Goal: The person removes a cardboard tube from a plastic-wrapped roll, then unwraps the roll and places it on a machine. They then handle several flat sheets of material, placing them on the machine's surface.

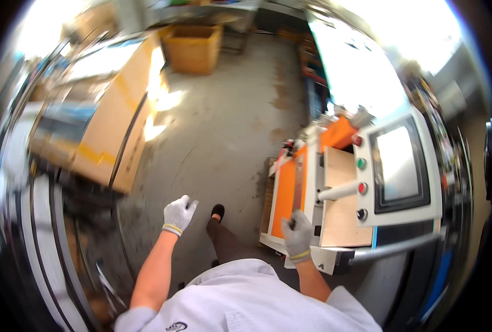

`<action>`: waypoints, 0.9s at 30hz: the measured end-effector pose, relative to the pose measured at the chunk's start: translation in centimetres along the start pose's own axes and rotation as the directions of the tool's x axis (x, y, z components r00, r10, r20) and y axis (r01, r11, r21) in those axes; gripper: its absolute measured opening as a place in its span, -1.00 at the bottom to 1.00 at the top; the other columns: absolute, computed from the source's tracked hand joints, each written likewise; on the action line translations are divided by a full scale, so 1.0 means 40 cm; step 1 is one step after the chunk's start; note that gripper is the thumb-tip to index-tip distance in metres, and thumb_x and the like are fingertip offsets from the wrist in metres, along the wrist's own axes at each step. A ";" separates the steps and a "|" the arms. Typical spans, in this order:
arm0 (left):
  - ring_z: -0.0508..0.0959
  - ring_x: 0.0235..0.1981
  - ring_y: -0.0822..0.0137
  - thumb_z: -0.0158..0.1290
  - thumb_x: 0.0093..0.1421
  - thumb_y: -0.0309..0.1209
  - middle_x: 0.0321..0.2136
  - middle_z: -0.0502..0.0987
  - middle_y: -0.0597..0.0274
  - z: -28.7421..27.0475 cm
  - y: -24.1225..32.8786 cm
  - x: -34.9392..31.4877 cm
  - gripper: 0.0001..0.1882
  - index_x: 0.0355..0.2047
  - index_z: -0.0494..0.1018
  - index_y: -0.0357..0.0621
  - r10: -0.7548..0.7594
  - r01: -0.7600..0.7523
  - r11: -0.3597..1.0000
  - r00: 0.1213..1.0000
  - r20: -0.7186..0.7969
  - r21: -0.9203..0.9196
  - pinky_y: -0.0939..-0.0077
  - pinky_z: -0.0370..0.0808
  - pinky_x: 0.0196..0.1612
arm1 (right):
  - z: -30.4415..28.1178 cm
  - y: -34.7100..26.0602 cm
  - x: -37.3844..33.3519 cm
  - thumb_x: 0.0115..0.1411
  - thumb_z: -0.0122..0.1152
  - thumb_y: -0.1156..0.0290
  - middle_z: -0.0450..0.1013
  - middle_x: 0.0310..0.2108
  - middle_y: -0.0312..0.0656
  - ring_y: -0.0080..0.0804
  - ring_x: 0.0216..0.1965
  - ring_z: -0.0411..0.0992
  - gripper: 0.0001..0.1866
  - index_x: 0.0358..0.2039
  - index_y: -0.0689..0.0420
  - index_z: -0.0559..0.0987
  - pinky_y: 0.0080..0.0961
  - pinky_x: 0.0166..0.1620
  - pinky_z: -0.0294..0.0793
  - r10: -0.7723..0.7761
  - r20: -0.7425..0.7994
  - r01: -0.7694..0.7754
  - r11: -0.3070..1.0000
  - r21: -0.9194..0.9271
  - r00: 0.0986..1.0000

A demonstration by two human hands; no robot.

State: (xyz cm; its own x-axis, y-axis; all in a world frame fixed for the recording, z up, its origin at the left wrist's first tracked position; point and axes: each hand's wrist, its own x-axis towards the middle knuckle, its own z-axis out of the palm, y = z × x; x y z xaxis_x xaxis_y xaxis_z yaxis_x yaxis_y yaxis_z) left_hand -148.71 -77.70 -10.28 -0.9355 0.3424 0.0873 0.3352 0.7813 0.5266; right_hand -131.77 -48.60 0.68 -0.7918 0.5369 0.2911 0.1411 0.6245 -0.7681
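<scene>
beside the machine [334, 188], right hand [298, 235] grips a dark handle [297, 191]; left hand [179, 213] hangs free

Pale rectangular screen [399, 161] right; cardboard boxes [116, 113] left

Premises: an industrial workshop. Right of the hands stands an orange-and-white machine [307, 182] with control screen [399, 163] and push buttons [361, 176]; ahead, bare stained concrete floor [229, 122] and a yellow bin [193, 48].
</scene>
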 end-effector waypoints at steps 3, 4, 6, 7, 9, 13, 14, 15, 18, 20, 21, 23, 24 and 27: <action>0.59 -0.34 -0.16 0.16 0.15 -0.04 -0.46 0.58 -0.11 0.022 -0.044 0.185 -0.58 -0.33 0.39 -0.17 -0.060 0.056 0.998 0.980 0.188 0.026 0.00 0.50 -0.29 | 0.084 -0.017 0.116 0.02 0.32 0.54 0.29 -0.63 -0.07 -0.09 -0.57 0.34 -0.75 -0.55 0.19 0.35 -0.26 -0.47 0.32 0.086 -0.092 -0.087 0.996 -0.008 0.992; 0.58 -0.33 -0.21 0.14 0.16 -0.01 -0.46 0.58 -0.16 0.046 -0.104 0.235 -0.54 -0.33 0.38 -0.21 -0.053 0.039 0.997 0.978 0.202 0.072 -0.03 0.49 -0.28 | 0.112 -0.005 0.159 0.04 0.32 0.51 0.27 -0.65 -0.04 -0.06 -0.58 0.34 -0.73 -0.57 0.18 0.34 -0.23 -0.47 0.32 0.129 -0.111 -0.132 0.991 -0.013 0.985; 0.56 -0.26 -0.25 0.07 0.18 0.02 -0.38 0.58 -0.26 0.060 -0.204 0.316 -0.47 -0.20 0.44 -0.30 -0.130 0.074 0.975 0.954 0.269 0.208 -0.05 0.48 -0.18 | 0.135 0.026 0.249 0.05 0.31 0.49 0.26 -0.66 -0.02 -0.02 -0.58 0.34 -0.72 -0.58 0.18 0.33 -0.22 -0.48 0.32 0.135 -0.153 -0.142 0.989 -0.031 0.979; 0.54 -0.29 -0.27 0.09 0.17 0.02 -0.41 0.56 -0.28 0.065 -0.270 0.334 -0.49 -0.37 0.43 -0.31 -0.137 0.083 0.970 0.962 0.235 0.228 -0.07 0.46 -0.20 | 0.152 0.033 0.274 0.05 0.30 0.49 0.26 -0.67 -0.01 0.00 -0.58 0.34 -0.72 -0.58 0.18 0.33 -0.22 -0.48 0.32 0.158 -0.158 -0.165 0.986 -0.033 0.975; 0.56 -0.17 -0.20 0.00 0.21 0.04 -0.27 0.58 -0.26 0.055 -0.399 0.364 -0.47 -0.27 0.55 -0.27 -0.239 0.122 0.925 0.922 0.303 0.360 0.00 0.47 -0.07 | 0.174 0.041 0.332 0.08 0.28 0.46 0.25 -0.69 0.00 0.05 -0.59 0.34 -0.70 -0.61 0.18 0.32 -0.21 -0.51 0.30 0.191 -0.232 -0.204 0.978 -0.036 0.954; 0.59 -0.16 -0.09 -0.03 0.23 0.03 -0.22 0.60 -0.19 0.019 -0.730 0.406 -0.44 -0.25 0.58 -0.32 -0.376 0.139 0.862 0.820 0.431 0.488 0.04 0.48 -0.07 | 0.173 0.043 0.427 0.09 0.29 0.41 0.25 -0.71 -0.01 0.01 -0.62 0.34 -0.68 -0.65 0.17 0.33 -0.23 -0.53 0.29 0.285 -0.330 -0.325 0.943 -0.072 0.900; 0.58 -0.19 -0.06 -0.03 0.24 0.02 -0.25 0.58 -0.16 0.026 -0.765 0.429 -0.46 -0.27 0.56 -0.30 -0.412 0.155 0.855 0.783 0.467 0.495 0.06 0.46 -0.11 | 0.171 0.046 0.449 0.08 0.30 0.41 0.25 -0.71 -0.01 0.00 -0.62 0.34 -0.68 -0.65 0.17 0.33 -0.24 -0.53 0.30 0.302 -0.353 -0.354 0.930 -0.093 0.886; 0.56 -0.22 -0.04 -0.03 0.24 0.01 -0.28 0.56 -0.14 0.018 -0.778 0.457 -0.48 -0.29 0.55 -0.29 -0.452 0.182 0.844 0.747 0.487 0.505 0.07 0.45 -0.14 | 0.168 0.050 0.476 0.08 0.30 0.40 0.25 -0.71 -0.01 -0.01 -0.63 0.33 -0.68 -0.65 0.17 0.34 -0.25 -0.53 0.30 0.320 -0.373 -0.381 0.919 -0.102 0.871; 0.51 -0.32 0.04 -0.04 0.25 -0.01 -0.37 0.52 -0.05 0.043 -0.748 0.620 -0.53 -0.35 0.50 -0.25 -0.489 0.179 0.840 0.659 0.571 0.513 0.12 0.42 -0.25 | 0.159 0.066 0.529 0.09 0.33 0.35 0.25 -0.72 -0.04 -0.06 -0.65 0.32 -0.65 -0.65 0.17 0.35 -0.28 -0.53 0.31 0.435 -0.513 -0.541 0.838 -0.070 0.740; 0.48 -0.39 0.09 -0.05 0.26 -0.03 -0.42 0.49 0.00 0.083 -0.712 0.785 -0.56 -0.39 0.47 -0.22 -0.446 0.132 0.864 0.648 0.618 0.485 0.16 0.39 -0.33 | 0.154 0.074 0.555 0.10 0.34 0.31 0.27 -0.73 -0.06 -0.08 -0.66 0.32 -0.64 -0.65 0.17 0.37 -0.27 -0.52 0.32 0.425 -0.631 -0.598 0.798 -0.078 0.649; 0.46 -0.42 0.12 -0.05 0.26 -0.04 -0.45 0.47 0.03 0.102 -0.702 0.877 -0.57 -0.41 0.45 -0.21 -0.416 0.111 0.879 0.651 0.634 0.463 0.18 0.38 -0.36 | 0.165 0.095 0.558 0.11 0.33 0.31 0.30 -0.71 -0.04 -0.06 -0.63 0.35 -0.67 -0.63 0.17 0.40 -0.24 -0.51 0.33 0.426 -0.679 -0.643 0.761 -0.089 0.598; 0.43 -0.49 0.17 -0.06 0.27 -0.06 -0.51 0.44 0.09 0.154 -0.661 1.103 -0.59 -0.45 0.42 -0.18 -0.332 0.046 0.913 0.663 0.671 0.406 0.21 0.36 -0.43 | 0.166 0.112 0.559 0.13 0.31 0.31 0.32 -0.67 0.00 -0.01 -0.58 0.37 -0.69 -0.60 0.18 0.41 -0.20 -0.48 0.35 0.336 -0.795 -0.675 0.728 -0.120 0.505; 0.42 -0.52 0.20 -0.06 0.27 -0.06 -0.54 0.42 0.11 0.197 -0.638 1.230 -0.60 -0.47 0.40 -0.17 -0.281 0.017 0.931 0.670 0.687 0.364 0.23 0.35 -0.47 | 0.163 0.094 0.565 0.16 0.27 0.32 0.35 -0.63 0.03 0.07 -0.53 0.39 -0.71 -0.58 0.19 0.43 -0.16 -0.46 0.36 0.338 -0.840 -0.718 0.691 -0.085 0.424; 0.37 -0.62 0.28 -0.07 0.28 -0.09 -0.62 0.37 0.20 0.371 -0.546 1.634 -0.61 -0.53 0.35 -0.13 -0.125 0.036 0.990 0.695 0.708 0.139 0.28 0.31 -0.58 | 0.170 0.084 0.563 0.23 0.16 0.33 0.41 -0.51 0.11 0.19 -0.39 0.41 -0.76 -0.49 0.21 0.46 -0.09 -0.35 0.39 0.224 -0.934 -0.762 0.643 -0.074 0.279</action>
State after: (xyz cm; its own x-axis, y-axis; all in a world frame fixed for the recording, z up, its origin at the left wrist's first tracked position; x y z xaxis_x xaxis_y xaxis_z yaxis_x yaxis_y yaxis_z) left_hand -215.53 -64.63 -28.62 -0.6131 0.5100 -0.6033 0.3139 0.8581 0.4065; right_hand -153.16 -38.27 0.78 0.3652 0.8193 0.4420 0.7383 0.0342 -0.6736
